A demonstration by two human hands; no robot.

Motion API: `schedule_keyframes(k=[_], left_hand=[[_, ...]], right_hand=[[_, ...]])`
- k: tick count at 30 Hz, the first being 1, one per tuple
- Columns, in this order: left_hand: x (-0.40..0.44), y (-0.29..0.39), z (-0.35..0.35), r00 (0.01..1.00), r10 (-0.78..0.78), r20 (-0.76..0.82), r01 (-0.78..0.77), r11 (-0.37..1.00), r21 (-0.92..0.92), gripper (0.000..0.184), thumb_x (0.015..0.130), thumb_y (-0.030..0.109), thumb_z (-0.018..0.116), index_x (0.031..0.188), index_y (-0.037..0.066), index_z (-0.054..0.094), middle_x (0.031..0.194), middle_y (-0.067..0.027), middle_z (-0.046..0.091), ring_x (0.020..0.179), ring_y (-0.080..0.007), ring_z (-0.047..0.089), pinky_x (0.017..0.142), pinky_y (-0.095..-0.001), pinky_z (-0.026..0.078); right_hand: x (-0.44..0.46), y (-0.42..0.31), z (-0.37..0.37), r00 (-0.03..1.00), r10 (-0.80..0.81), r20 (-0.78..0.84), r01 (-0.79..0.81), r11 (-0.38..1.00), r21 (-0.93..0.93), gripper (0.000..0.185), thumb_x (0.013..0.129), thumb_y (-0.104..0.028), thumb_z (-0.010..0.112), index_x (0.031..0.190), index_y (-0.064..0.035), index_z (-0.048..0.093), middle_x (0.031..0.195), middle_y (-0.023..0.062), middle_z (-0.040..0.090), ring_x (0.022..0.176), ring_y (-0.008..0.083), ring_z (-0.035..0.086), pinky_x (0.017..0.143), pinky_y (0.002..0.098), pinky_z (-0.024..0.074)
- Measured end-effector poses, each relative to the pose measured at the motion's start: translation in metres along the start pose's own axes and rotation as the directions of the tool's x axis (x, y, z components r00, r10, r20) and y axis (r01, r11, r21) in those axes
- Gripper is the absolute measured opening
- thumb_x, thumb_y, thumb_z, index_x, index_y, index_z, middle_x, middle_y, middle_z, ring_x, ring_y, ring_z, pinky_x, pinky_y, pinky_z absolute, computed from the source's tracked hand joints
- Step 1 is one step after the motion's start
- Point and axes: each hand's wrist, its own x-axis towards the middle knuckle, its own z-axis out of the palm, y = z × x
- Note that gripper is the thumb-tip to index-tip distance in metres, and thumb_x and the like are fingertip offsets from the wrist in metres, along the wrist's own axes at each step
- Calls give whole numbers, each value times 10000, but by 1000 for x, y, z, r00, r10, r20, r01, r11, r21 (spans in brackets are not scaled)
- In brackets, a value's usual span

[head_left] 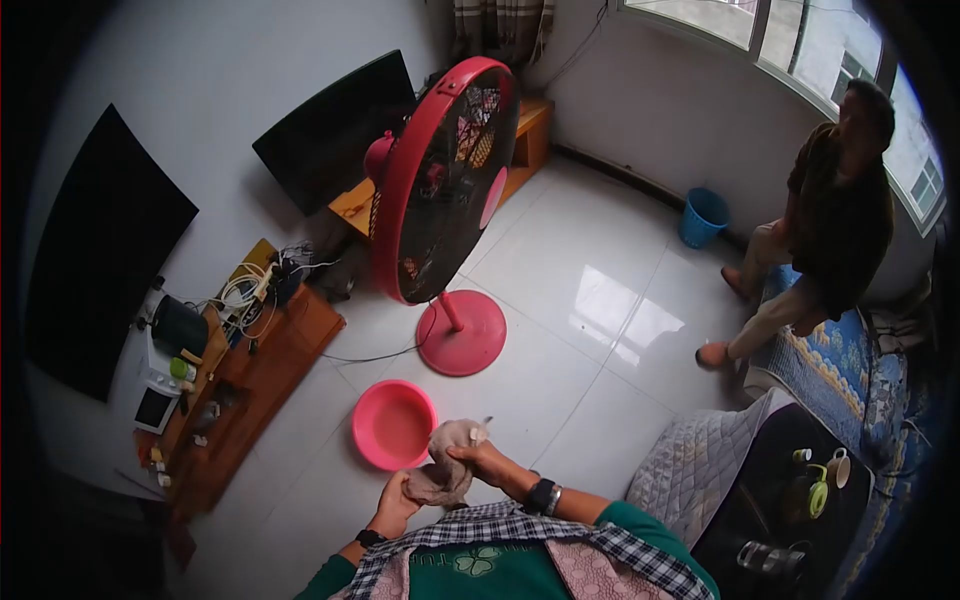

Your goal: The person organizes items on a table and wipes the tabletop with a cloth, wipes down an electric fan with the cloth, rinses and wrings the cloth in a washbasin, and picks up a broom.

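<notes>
Between my two hands a crumpled, greyish-beige cloth (458, 440) is gripped in front of my chest. My left hand (394, 506) closes on its lower left part, while my right hand (485, 462) pinches it on the right side. Just beyond the cloth, a pink basin (362, 428) sits on the floor, its bottom showing reddish; whether it holds water I cannot tell. Past the basin stands a large red pedestal fan (392, 200) on a round red base (470, 340).
A wooden TV cabinet (285, 350) with tangled cables runs along the left. A dark television (345, 130) leans behind the fan. At right, a person (840, 200) sits on a blue-covered seat. A blue bin (704, 218) stands by the wall; a dark table (790, 510) with cups is close right.
</notes>
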Motion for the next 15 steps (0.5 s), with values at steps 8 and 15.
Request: schedule_keyframes(k=[8,15], left_hand=[[-41,42,13,978,18,208,19,984,-175,505,968,397,356,1361,80,363,1357,-128,442,1222,-267,472,1021,-426,395],[29,30,-79,832,439,339,-465,885,-5,425,988,284,295,1304,9,366,1235,-119,489,1005,-193,514,916,-323,435]], right_hand=[[53,42,78,992,108,71,-53,842,-537,665,794,-270,709,1266,69,387,1148,150,532,1086,231,513,944,335,415],[74,72,127,910,315,270,64,536,-842,524,733,-244,712,1129,28,504,1088,185,562,1002,244,530,841,335,437]])
